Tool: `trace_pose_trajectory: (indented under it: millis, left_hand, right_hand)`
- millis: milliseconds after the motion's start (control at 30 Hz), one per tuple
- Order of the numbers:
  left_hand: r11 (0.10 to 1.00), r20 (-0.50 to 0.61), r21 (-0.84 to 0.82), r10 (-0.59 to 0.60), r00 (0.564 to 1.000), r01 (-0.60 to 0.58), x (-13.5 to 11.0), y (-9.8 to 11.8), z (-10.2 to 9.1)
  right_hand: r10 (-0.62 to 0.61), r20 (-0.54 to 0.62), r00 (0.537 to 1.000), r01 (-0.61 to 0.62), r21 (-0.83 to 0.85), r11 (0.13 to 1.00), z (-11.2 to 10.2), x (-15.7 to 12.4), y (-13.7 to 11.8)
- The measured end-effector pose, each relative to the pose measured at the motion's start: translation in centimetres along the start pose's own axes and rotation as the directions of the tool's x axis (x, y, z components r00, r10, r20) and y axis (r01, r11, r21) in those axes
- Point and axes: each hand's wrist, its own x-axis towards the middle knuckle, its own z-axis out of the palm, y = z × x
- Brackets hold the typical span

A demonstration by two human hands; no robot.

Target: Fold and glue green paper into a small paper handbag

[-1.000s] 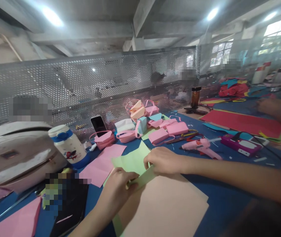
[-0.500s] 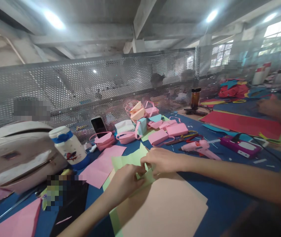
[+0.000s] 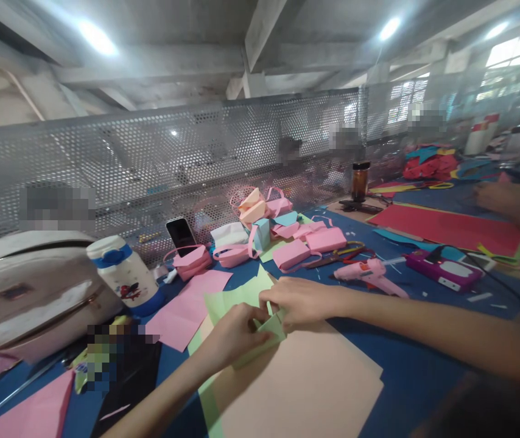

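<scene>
Both hands are closed on a creased sheet of light green paper (image 3: 237, 289) over the middle of the table. My left hand (image 3: 237, 331) pinches its near folded edge, thumb underneath or in front. My right hand (image 3: 294, 299) grips the same fold from the right, fingers bent close to the left fingertips. Part of the fold is hidden behind the fingers. Under the hands lie stacked peach paper sheets (image 3: 305, 383), with a green sheet showing along their left side. A pink sheet (image 3: 189, 310) lies just left of the green paper.
Small pink paper bags (image 3: 291, 254) cluster behind the hands, beside a phone (image 3: 181, 236). A pink glue gun (image 3: 369, 274), pliers (image 3: 326, 258) and a purple power strip (image 3: 442, 271) lie right. A bottle (image 3: 127, 277) and backpack (image 3: 36, 298) stand left. Another person's hand (image 3: 497, 198) is far right.
The near fold of the green paper now stands up more between my fingers. My left hand has shifted slightly; the right stays almost where it was.
</scene>
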Motion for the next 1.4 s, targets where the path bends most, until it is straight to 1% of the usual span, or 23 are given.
trace_pose_trajectory:
  millis: [100,233,333,500,600,800,933,1033,1133,1233,1333,1400]
  left_hand:
    - [1.000,0.007,-0.007,0.011,1.000,-0.011,0.2,0.0,0.1]
    - [0.999,-0.007,0.029,0.015,1.000,-0.015,0.2,0.1,0.4]
    - [0.998,-0.017,0.065,0.008,1.000,-0.007,0.1,0.2,0.6]
    - [0.987,-0.059,0.158,-0.008,0.998,0.018,-0.1,0.1,0.8]
    - [0.974,-0.083,0.224,-0.003,0.997,0.021,-0.4,0.2,1.0]
    - [0.940,-0.085,0.340,0.022,0.996,0.009,-1.1,1.2,1.7]
    - [0.922,-0.056,0.385,-0.023,0.998,0.042,-1.5,1.8,1.8]
    - [0.924,-0.043,0.376,-0.055,0.998,0.068,-1.5,1.8,1.4]
    - [0.942,0.024,0.333,-0.055,0.998,0.044,-1.5,1.5,0.8]
    - [0.953,0.072,0.302,-0.044,0.996,0.020,-1.6,1.6,0.3]
    - [0.948,0.039,0.319,-0.021,0.999,0.008,-1.9,2.0,0.4]
    - [0.936,0.001,0.353,-0.010,1.000,0.010,-2.1,2.2,0.9]
  right_hand:
    - [-0.039,-0.019,0.999,0.038,-0.041,0.998,0.0,-0.1,0.1]
    - [-0.038,-0.043,0.998,0.032,-0.125,0.992,0.1,-0.2,0.1]
    - [-0.046,-0.043,0.998,0.039,-0.154,0.987,0.1,-0.4,0.0]
    - [-0.164,-0.064,0.984,0.146,-0.224,0.964,0.3,-0.6,0.2]
    - [-0.192,-0.091,0.977,0.162,-0.266,0.950,0.5,-0.8,0.2]
    - [-0.191,-0.071,0.979,0.175,-0.186,0.967,0.6,-1.7,0.1]
    - [-0.218,-0.071,0.973,0.204,-0.159,0.966,0.7,-2.1,0.0]
    - [-0.217,-0.054,0.975,0.208,-0.144,0.968,0.6,-2.3,-0.3]
    - [-0.209,-0.031,0.978,0.203,-0.130,0.970,0.3,-2.5,-0.8]
    - [-0.194,-0.039,0.980,0.188,-0.108,0.976,0.3,-2.8,-0.9]
    - [-0.206,-0.069,0.976,0.200,-0.085,0.976,0.4,-2.9,-0.6]
    - [-0.243,-0.090,0.966,0.233,-0.107,0.967,0.5,-3.0,-0.4]
